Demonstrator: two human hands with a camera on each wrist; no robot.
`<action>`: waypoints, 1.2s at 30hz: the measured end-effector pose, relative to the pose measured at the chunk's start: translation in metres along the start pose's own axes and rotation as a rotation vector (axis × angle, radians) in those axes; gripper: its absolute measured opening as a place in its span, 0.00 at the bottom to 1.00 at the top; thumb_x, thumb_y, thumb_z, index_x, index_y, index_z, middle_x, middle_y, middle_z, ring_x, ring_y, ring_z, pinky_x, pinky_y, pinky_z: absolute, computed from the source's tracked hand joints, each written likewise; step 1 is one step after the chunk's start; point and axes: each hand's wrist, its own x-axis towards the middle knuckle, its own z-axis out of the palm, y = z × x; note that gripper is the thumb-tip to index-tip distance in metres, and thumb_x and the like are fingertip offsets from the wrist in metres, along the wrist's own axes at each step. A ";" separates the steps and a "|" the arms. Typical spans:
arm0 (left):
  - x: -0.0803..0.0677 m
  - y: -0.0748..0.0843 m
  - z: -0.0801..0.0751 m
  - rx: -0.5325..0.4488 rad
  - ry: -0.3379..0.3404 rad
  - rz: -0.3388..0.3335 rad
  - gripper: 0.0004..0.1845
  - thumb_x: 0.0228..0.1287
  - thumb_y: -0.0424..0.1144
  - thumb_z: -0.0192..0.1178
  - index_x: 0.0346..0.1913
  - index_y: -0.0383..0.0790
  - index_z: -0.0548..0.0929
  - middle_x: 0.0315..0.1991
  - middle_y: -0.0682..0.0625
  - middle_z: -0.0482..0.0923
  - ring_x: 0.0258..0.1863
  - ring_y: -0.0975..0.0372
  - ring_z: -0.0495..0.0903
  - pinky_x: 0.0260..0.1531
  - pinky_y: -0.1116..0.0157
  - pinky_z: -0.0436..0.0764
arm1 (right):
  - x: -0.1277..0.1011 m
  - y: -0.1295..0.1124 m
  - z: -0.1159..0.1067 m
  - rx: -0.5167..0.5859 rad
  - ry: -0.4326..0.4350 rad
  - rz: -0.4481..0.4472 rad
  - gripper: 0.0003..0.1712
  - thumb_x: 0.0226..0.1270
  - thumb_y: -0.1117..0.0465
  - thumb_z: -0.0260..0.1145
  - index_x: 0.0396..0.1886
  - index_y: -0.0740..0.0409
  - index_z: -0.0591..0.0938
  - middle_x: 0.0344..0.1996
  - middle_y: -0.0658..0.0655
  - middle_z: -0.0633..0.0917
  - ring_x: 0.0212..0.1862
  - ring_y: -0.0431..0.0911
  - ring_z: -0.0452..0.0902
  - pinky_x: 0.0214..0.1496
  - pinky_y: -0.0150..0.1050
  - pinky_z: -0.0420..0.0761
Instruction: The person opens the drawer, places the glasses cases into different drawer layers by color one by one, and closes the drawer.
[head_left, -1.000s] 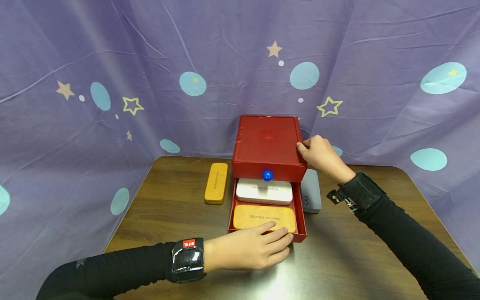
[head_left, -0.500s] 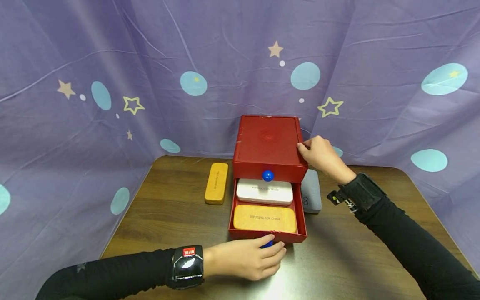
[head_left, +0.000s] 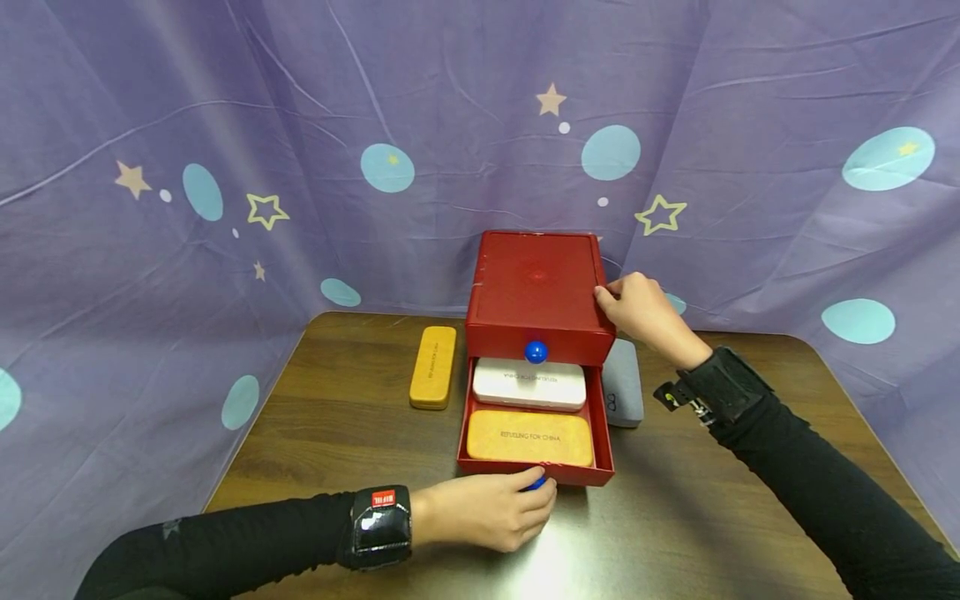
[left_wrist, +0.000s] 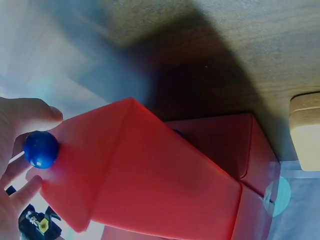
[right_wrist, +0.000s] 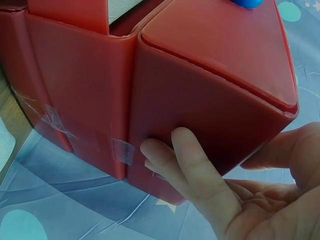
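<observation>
A red two-drawer box (head_left: 536, 279) stands at the table's back, its upper drawer closed and its lower drawer (head_left: 602, 433) pulled out. A white case (head_left: 528, 382) and a yellow case (head_left: 528, 437) lettered "REFUELING FOR CHINA" lie in the lower drawer. My left hand (head_left: 487, 510) is at the drawer's front, thumb and fingers spread around its blue knob (left_wrist: 41, 149); a gap shows between thumb and knob in the left wrist view. My right hand (head_left: 648, 315) rests on the box's upper right edge, with fairly straight fingers (right_wrist: 192, 152) against its side.
Left of the box, another yellow case (head_left: 433, 367) lies on the wooden table (head_left: 345, 417). A grey case (head_left: 622, 383) is close beside the box's right side. The upper drawer has a blue knob (head_left: 536, 352). Behind everything hangs a purple curtain (head_left: 450, 100).
My left hand has drawn back from over the yellow case's front edge, down to the lower knob, and its fingers have come closer around it. The right hand and drawer have stayed put.
</observation>
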 end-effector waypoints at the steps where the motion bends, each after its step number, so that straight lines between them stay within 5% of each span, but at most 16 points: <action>1: 0.000 0.000 0.001 0.004 -0.001 0.002 0.22 0.81 0.41 0.38 0.61 0.53 0.83 0.63 0.53 0.81 0.65 0.59 0.77 0.67 0.58 0.75 | 0.000 0.000 0.000 0.000 0.001 -0.001 0.29 0.79 0.57 0.54 0.12 0.57 0.76 0.10 0.49 0.70 0.17 0.42 0.68 0.21 0.35 0.65; 36: 0.002 -0.021 0.001 -0.104 0.050 -0.008 0.17 0.77 0.41 0.47 0.48 0.57 0.88 0.52 0.58 0.83 0.56 0.63 0.79 0.61 0.66 0.77 | 0.001 -0.002 -0.003 0.038 -0.045 0.028 0.30 0.80 0.57 0.53 0.12 0.59 0.76 0.10 0.50 0.72 0.17 0.42 0.69 0.22 0.35 0.67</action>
